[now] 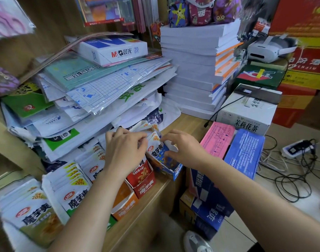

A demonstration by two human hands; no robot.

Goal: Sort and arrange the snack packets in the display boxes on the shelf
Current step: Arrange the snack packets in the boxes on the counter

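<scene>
Several open display boxes stand in a row along the wooden shelf (155,190): a green one (33,224) at the near left, an orange box (126,204), a red box (145,184) and a blue box (171,168) at the far end. White snack packets (74,190) with yellow "20%" corners fill them. My left hand (125,150) pinches the top of the packets above the red and blue boxes. My right hand (182,148) grips a blue-printed packet (158,150) standing in the blue box, fingers on its right edge.
Behind the boxes lies a sloping heap of plastic-wrapped stationery (93,91) topped by an M&G paper ream (115,50). A tall stack of white paper (193,70) stands to the right. Pink (217,140) and blue (244,153) packs, a white carton (250,113) and floor cables (291,171) lie beyond.
</scene>
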